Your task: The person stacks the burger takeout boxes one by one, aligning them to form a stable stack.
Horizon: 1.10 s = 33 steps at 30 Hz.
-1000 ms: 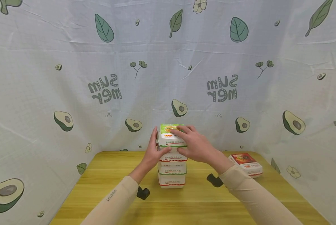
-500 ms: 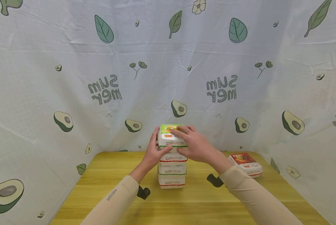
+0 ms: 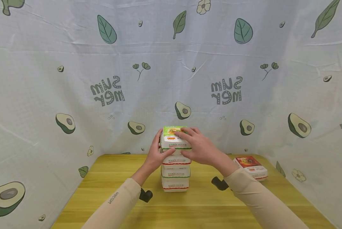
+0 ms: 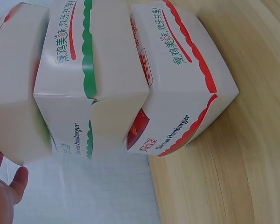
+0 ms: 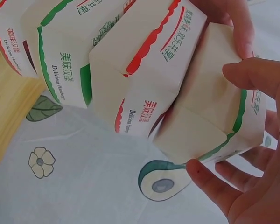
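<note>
Several white paper hamburger boxes stand in one upright stack at the middle of the table. The top hamburger box has a green lid panel and green trim; below it come a red-trimmed box, a green-trimmed box and a red-trimmed bottom box. My left hand holds the top box at its left side, thumb across the front. On the right, my right hand grips the same box, fingers over the lid and thumb at its front lower edge. The right wrist view shows the top box slightly turned against the one beneath.
Another hamburger box with a red printed lid lies on the wooden table, right of the stack, partly behind the right forearm. A patterned cloth curtain hangs close behind the table and along both sides. Dark wrist mounts stick out below the forearms.
</note>
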Available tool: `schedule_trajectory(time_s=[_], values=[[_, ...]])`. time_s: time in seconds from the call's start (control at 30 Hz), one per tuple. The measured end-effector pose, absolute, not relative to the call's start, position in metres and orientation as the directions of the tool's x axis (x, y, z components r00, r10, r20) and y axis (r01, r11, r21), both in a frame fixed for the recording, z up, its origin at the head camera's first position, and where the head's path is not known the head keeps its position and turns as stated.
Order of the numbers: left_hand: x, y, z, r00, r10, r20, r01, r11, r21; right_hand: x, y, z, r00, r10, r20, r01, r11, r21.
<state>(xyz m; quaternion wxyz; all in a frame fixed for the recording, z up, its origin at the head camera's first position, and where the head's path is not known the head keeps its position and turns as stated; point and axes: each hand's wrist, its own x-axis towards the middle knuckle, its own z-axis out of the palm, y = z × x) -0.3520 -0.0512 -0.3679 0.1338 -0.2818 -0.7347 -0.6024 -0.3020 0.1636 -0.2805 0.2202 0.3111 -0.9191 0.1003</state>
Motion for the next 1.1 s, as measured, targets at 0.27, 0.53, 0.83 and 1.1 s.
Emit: schedule_trajectory(time_s=[0.27, 0.53, 0.83, 1.1], values=[[-0.341, -0.054, -0.357, -0.8, 0.285, 0.529, 0.573, 0.097, 0.814, -0.302, 0.173, -0.282, -0.707, -0.525, 0.473, -0.632, 0.77, -0.089], [-0.348, -0.055, -0.361, -0.803, 0.288, 0.522, 0.564, 0.085, 0.821, -0.302, 0.194, -0.285, -0.713, -0.5, 0.492, -0.632, 0.762, -0.141], [-0.352, -0.054, -0.368, -0.794, 0.263, 0.548, 0.58, 0.057, 0.812, -0.307, 0.231, -0.296, -0.771, -0.435, 0.466, -0.574, 0.791, -0.211], [-0.351, -0.053, -0.367, -0.788, 0.266, 0.555, 0.589, 0.063, 0.806, -0.305, 0.258, -0.304, -0.76, -0.438, 0.481, -0.586, 0.781, -0.215]])
